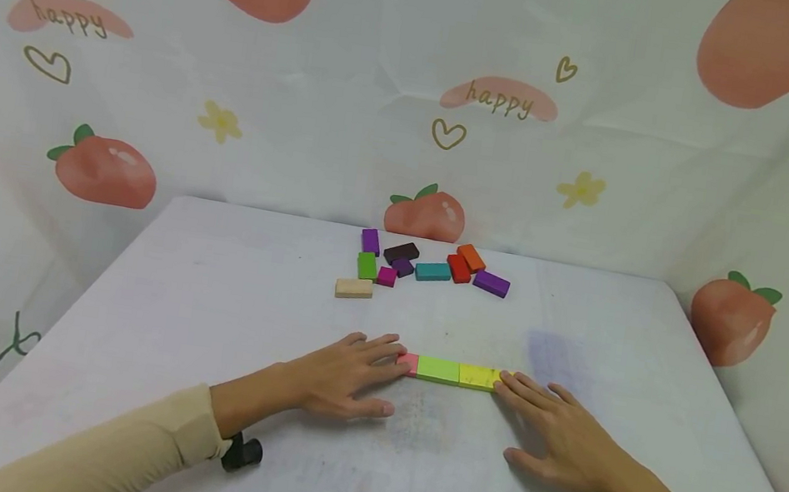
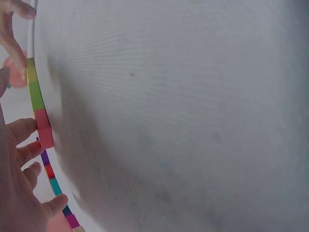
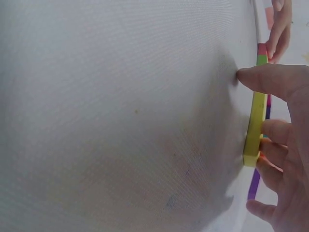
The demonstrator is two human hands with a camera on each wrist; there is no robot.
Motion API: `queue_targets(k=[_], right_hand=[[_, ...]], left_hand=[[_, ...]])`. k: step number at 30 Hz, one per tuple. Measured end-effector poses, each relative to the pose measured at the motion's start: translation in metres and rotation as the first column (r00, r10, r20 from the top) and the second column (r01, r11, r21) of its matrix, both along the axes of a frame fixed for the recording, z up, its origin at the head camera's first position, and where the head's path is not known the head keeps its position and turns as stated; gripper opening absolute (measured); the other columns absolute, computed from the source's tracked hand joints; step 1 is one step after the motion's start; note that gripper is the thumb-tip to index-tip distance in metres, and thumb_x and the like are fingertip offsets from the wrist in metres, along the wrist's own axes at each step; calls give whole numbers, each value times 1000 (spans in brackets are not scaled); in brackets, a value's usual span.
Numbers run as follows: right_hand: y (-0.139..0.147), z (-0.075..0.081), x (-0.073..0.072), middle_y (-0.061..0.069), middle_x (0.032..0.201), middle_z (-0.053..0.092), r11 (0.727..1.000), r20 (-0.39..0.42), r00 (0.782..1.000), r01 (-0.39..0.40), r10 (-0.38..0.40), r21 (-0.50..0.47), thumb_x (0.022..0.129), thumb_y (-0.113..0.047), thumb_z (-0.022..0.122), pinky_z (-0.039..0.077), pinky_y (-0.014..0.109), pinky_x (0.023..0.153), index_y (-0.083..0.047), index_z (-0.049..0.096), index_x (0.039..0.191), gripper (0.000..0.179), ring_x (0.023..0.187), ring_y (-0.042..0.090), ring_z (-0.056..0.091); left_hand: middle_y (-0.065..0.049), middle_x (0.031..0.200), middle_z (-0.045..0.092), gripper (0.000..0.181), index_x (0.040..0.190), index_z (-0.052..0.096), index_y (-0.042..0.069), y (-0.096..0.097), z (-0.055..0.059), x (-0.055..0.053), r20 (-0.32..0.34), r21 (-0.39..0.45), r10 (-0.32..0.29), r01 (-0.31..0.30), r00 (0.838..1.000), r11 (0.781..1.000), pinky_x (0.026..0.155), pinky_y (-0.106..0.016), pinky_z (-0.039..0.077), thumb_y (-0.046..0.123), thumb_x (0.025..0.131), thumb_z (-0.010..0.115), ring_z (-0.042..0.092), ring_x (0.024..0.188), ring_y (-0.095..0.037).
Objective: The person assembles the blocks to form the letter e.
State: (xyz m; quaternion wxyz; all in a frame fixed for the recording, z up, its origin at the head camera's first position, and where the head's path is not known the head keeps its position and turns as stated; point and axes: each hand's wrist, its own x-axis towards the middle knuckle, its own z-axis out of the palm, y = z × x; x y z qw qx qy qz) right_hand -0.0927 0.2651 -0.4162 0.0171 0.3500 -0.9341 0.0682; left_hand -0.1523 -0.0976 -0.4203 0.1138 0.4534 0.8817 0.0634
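A straight row of blocks lies across the middle of the table: a pink block [image 1: 411,364], a light green block [image 1: 438,370] and a yellow block [image 1: 478,377], end to end. My left hand [image 1: 354,375] is spread flat at the left end, its fingertips over the pink block and partly hiding it. At the other end my right hand [image 1: 560,437] rests its extended fingers on the yellow block, covering its right tip. Both thumbs point inward, apart from the row. The pink block [image 2: 43,128] shows closer in the left wrist view, the yellow block [image 3: 254,130] in the right.
Behind the row, loose blocks lie near the table's [image 1: 249,259] far edge: a beige block [image 1: 354,289], a green block [image 1: 366,266], a teal block [image 1: 433,272], a red block [image 1: 459,268], an orange block [image 1: 471,258], a black block [image 1: 402,253] and several purple or magenta ones.
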Motion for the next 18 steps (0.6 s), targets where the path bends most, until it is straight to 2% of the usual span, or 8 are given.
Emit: queue_targets(k=[9,18], right_hand=[[0,0,0,7,152,47,1000,-2,1000,-1,1,-6,84,-45,74,42,63,100,-13,46,150,78,137,29,46],[1,-1,0,7,152,47,1000,-11,1000,-2,2,-4,85,-46,73,42,63,100,-14,47,150,77,137,29,46]], left_hand=[[-3,162,29,70,157,32,24,2,1,1,-8,4,-1,1,1000,1000,116,-52,28,61,98,41,17,152,-24],[-2,162,29,67,156,35,26,4,4,0,-52,-15,-20,19,998,1000,115,-52,29,60,99,40,18,151,-24]])
